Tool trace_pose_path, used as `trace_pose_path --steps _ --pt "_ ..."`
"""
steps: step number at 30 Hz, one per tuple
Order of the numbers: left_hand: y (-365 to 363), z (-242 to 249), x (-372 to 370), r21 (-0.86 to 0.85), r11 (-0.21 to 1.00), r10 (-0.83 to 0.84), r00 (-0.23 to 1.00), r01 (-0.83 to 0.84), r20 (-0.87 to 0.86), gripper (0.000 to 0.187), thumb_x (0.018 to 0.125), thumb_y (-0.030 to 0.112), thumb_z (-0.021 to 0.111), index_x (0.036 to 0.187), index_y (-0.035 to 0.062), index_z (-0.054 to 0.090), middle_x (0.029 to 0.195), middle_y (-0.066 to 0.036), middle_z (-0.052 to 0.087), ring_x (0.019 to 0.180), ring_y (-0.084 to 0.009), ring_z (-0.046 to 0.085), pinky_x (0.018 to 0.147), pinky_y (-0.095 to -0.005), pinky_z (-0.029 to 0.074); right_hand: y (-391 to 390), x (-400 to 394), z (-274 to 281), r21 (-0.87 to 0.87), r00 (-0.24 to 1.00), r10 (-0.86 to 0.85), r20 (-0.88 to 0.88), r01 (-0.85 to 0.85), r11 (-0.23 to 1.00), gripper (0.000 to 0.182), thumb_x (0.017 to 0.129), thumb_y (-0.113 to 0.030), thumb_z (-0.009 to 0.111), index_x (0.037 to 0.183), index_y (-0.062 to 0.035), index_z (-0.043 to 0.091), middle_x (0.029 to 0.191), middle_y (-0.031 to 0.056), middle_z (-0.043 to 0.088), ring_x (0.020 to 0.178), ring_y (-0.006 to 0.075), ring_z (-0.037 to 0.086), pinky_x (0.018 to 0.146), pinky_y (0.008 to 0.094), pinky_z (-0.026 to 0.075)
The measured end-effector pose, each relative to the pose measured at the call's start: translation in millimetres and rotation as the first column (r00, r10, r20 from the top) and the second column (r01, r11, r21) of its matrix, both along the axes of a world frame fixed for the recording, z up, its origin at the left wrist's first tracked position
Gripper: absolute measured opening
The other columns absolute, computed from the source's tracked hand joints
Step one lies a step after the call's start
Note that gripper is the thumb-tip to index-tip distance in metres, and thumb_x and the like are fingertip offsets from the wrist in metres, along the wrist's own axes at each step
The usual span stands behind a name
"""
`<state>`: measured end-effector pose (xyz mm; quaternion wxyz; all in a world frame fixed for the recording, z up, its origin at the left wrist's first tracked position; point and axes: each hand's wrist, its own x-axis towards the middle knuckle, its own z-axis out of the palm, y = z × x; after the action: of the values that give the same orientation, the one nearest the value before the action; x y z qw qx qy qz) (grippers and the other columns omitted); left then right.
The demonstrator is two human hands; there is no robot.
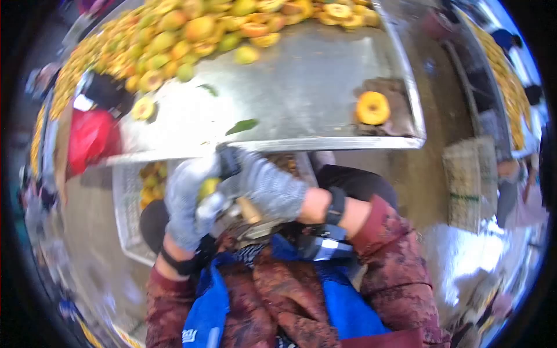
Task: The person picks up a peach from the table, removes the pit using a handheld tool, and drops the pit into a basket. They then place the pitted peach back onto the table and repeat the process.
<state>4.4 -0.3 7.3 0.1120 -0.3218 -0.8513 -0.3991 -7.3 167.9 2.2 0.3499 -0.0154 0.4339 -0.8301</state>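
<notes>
My left hand (190,200), in a grey-white glove, is closed around a yellow-green peach (208,187). Beside it, my right hand (264,182) wears a similar glove, and its fingers are wrapped round a wooden-handled tool (249,210); only the pale handle shows, and the tool's other end is hidden. Both hands are close together over my lap, just below the near rim of a metal tray (278,144). A dark device (228,161) sits at the back of the hands. Blur hides the exact contact between peach and tool.
Whole and halved peaches (197,29) are heaped at the tray's far left. One cut peach (372,108) lies on a brown cloth at right. A green leaf (242,126), a red bag (93,139) and a white crate (125,220) are nearby. Another crate (470,182) stands right.
</notes>
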Motion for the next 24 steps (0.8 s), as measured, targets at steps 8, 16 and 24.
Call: trace_pose_path --steps 8,16,24 --pt "0.7 -3.9 2.2 -0.187 0.982 -0.002 0.999 -0.007 -0.043 0.041 0.083 0.031 0.052 0.110 0.0002 0.050 0.092 -0.013 0.058 0.080 -0.0257 0.055 0.074 -0.0358 0.043 -28.0 -1.9 -44.5 0.165 0.988 -0.081 -0.134 0.103 0.981 0.032 0.073 0.004 0.058 0.101 0.0001 0.043 0.064 0.0126 0.056 0.051 0.0196 0.058 0.038 0.0291 0.047" --pt "12.5 -11.8 -6.0 0.169 0.875 0.404 0.877 -0.454 0.261 0.038 0.091 0.031 0.038 0.108 -0.0006 0.050 0.099 -0.010 0.056 0.090 -0.0177 0.053 0.085 -0.0305 0.042 -17.2 3.3 -30.1 0.296 0.850 -0.136 -0.509 0.322 0.899 0.036 0.076 -0.017 0.062 0.104 -0.0005 0.046 0.080 0.0152 0.059 0.075 0.0239 0.060 0.064 0.0348 0.049" --pt "-2.1 -18.1 -24.8 0.437 0.770 0.166 0.808 -0.464 0.565 0.045 0.093 0.041 0.031 0.105 0.0013 0.048 0.095 -0.013 0.056 0.085 -0.0215 0.057 0.077 -0.0354 0.050 -15.4 12.3 -25.5 0.482 0.706 0.079 -0.704 0.393 0.783 0.049 0.074 -0.031 0.067 0.105 -0.0001 0.047 0.080 0.0220 0.058 0.075 0.0387 0.058 0.062 0.0402 0.047"
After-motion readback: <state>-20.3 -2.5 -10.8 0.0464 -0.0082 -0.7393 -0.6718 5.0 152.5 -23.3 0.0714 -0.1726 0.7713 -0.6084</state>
